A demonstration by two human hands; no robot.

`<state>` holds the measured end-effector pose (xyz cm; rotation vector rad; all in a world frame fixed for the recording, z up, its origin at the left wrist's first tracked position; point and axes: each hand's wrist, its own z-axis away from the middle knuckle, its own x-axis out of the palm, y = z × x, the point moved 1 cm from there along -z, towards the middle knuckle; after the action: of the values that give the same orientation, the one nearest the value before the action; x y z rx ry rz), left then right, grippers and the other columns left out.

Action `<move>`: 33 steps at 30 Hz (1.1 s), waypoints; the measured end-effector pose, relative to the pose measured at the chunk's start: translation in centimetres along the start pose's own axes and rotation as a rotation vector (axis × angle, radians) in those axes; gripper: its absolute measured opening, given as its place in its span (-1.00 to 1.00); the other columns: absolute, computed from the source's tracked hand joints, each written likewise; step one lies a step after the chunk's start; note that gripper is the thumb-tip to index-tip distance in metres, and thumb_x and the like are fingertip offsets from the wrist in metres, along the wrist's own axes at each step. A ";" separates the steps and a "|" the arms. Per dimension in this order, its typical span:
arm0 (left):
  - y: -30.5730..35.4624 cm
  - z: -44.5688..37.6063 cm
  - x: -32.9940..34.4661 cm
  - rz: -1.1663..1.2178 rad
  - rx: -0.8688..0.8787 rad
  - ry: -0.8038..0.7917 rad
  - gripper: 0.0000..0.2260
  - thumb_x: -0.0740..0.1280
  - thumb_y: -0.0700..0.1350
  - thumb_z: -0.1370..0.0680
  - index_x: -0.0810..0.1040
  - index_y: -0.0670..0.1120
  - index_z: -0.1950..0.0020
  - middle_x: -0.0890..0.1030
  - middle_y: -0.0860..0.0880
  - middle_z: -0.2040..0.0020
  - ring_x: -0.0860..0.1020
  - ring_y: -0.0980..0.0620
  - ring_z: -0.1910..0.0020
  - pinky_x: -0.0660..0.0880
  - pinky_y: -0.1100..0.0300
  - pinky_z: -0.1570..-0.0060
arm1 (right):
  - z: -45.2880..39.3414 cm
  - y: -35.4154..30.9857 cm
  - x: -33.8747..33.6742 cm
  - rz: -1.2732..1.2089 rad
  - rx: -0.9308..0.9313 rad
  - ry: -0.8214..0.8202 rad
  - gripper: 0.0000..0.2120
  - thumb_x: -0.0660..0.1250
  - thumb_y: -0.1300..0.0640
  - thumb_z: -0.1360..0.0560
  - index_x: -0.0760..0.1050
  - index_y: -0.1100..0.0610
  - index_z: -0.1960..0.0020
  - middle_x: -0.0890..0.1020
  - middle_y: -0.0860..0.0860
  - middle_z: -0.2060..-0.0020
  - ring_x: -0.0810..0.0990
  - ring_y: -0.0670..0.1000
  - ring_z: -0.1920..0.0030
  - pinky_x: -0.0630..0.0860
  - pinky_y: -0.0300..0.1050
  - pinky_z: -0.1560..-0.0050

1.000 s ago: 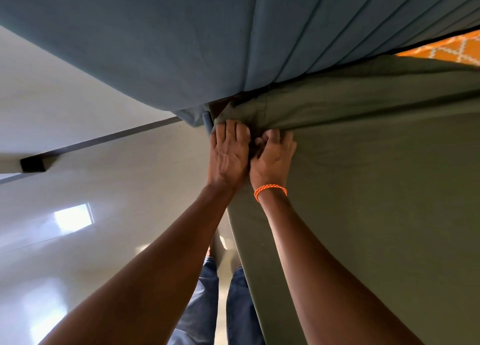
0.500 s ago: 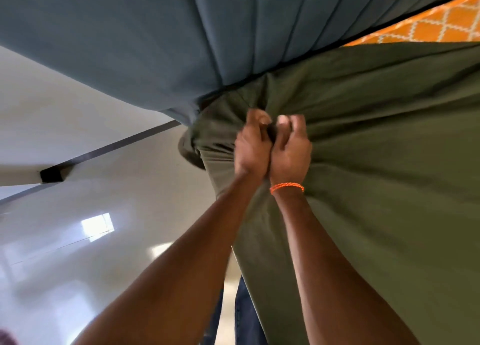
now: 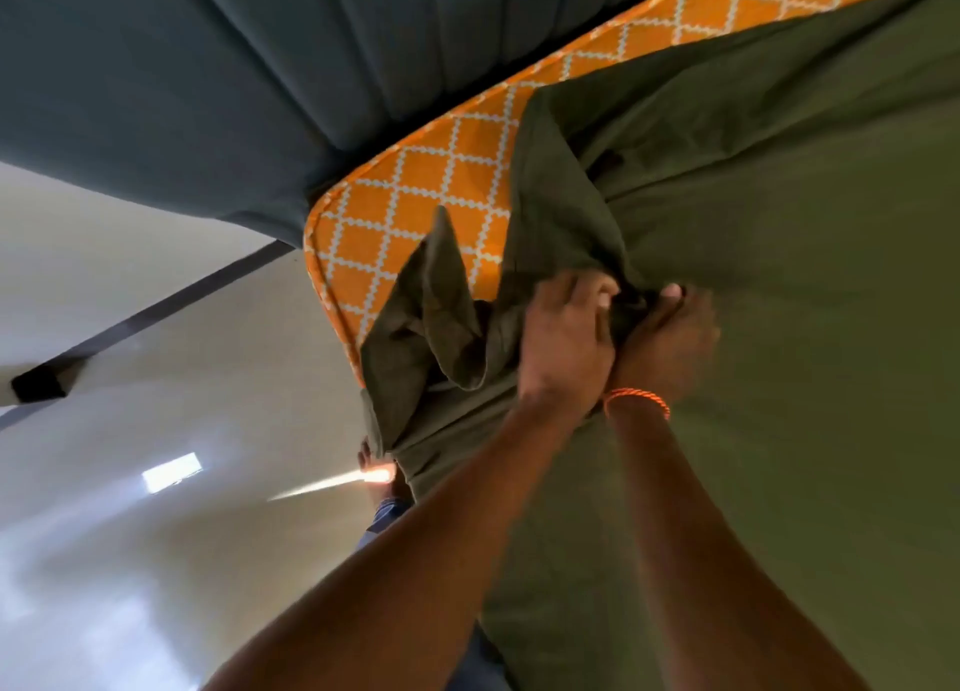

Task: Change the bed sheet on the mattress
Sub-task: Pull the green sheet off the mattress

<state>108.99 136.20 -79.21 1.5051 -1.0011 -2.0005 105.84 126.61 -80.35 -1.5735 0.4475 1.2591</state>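
Note:
An olive-green bed sheet (image 3: 779, 285) covers most of the mattress (image 3: 415, 207), whose orange cover with a white diamond pattern shows bare at the near corner and along the headboard edge. My left hand (image 3: 563, 342) and my right hand (image 3: 670, 337), with an orange band on its wrist, sit side by side and grip a bunched fold of the sheet's corner. The loose corner of the sheet (image 3: 436, 326) hangs crumpled over the mattress edge, left of my hands.
A blue-grey padded headboard (image 3: 260, 77) runs along the top, tight against the mattress. Glossy cream floor (image 3: 156, 482) lies to the left, with a dark baseboard strip (image 3: 156, 311) along the wall. My jeans and a foot (image 3: 376, 477) show beside the bed.
Both hands have pulled the sheet's corner back off the mattress and toward me. The orange mattress corner, covered a second ago, is now bare.

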 end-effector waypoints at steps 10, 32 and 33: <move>-11.4 7.6 -10.7 -0.184 -0.542 0.265 -0.34 0.24 -0.11 -0.63 0.05 0.08 -0.69 0.24 -0.02 -0.64 0.18 -0.14 -0.59 0.17 -0.24 -0.51 | 13.3 -7.6 0.9 0.149 -0.749 -0.628 -0.30 0.20 0.05 -0.64 -0.05 -0.10 -0.68 0.68 0.12 0.16 0.66 0.22 0.21 0.43 0.05 0.27; -3.6 -1.9 -10.9 0.198 -0.351 0.361 -0.86 0.21 -0.18 -0.72 0.47 -0.18 -0.23 0.59 -0.11 0.08 0.57 -0.24 0.05 0.30 0.07 0.20 | 1.2 -16.4 1.0 -0.558 -0.320 -0.201 -0.67 0.20 -0.06 -0.69 0.49 0.21 -0.19 0.67 0.15 0.13 0.65 0.21 0.09 0.50 0.02 0.15; -4.0 -1.2 -11.4 0.171 -0.350 0.376 -0.82 0.26 -0.19 -0.69 0.48 -0.15 -0.28 0.60 -0.11 -0.01 0.57 -0.18 -0.02 0.38 0.08 0.12 | 2.5 -14.4 1.3 -0.592 -0.223 -0.260 -0.64 0.19 -0.12 -0.69 0.50 0.15 -0.24 0.69 0.17 0.12 0.67 0.23 0.10 0.56 0.06 0.15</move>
<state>113.97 146.53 -75.26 1.4692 -0.5698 -1.5934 116.36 135.04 -74.46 -1.5374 -0.3205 1.0440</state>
